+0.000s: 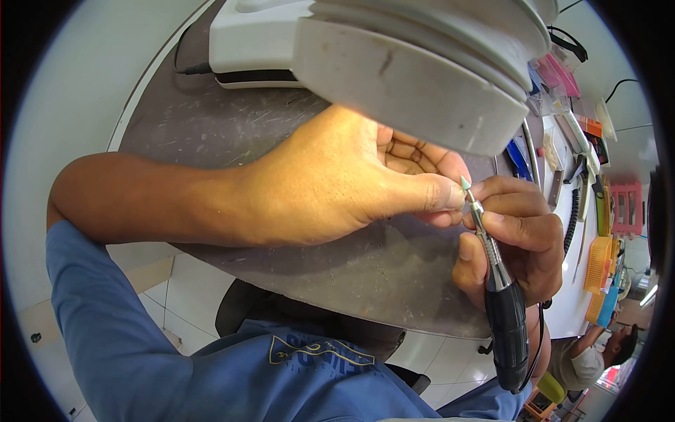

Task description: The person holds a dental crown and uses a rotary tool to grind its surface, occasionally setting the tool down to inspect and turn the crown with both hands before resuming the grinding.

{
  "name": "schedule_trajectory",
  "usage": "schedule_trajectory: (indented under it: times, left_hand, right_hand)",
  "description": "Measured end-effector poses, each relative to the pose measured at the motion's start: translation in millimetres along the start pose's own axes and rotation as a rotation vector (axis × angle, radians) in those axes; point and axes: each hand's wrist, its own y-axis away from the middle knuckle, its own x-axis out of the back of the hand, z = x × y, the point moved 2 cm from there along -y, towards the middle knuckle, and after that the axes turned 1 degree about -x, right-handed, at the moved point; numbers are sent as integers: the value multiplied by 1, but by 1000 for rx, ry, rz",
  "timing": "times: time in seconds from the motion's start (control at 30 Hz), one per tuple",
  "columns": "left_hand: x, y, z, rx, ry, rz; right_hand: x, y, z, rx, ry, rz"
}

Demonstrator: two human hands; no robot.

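My right hand point(524, 228) grips a rotary handpiece point(503, 295) with a black body and a silver metal neck. A pale green pointed grinding tip point(465, 183) sits at its upper end, close by my left thumb. My left hand point(351, 179) is closed, its thumb and fingers pinched together beside the tip. What the pinch holds, if anything, is too small or too hidden to name. The fingers of both hands meet or nearly meet around the tip. A large white lamp-like head point(415, 77) hangs over my left fingers and hides part of them.
Below the hands is a scratched grey-brown tabletop point(323, 274). A white device point(256, 46) with a black cable stands at the back. To the right are blue tools point(519, 160), a yellow basket point(598, 264), a pink basket point(626, 209) and another person point(587, 359).
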Motion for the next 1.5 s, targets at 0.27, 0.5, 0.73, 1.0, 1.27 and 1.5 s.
schedule_trajectory:
  times: [0.27,0.5,0.73,1.0,1.27,1.5]
  left_hand:
    - [0,0,1,-10,-18,0]
    - [1,0,0,-10,-31,-14]
    - [1,-2,-3,-53,-3,-11]
    - [1,-5,-3,-92,-53,0]
    - [2,-6,-6,-49,8,-45]
    - [3,-7,-8,2,-34,-91]
  right_hand:
    - [0,0,0,-4,7,7]
    - [0,-1,0,21,5,-3]
    - [1,-4,3,64,-69,90]
    - [5,-6,9,-289,-217,86]
    - [0,-9,12,-375,-376,-27]
    - [3,-5,20,-472,-520,-71]
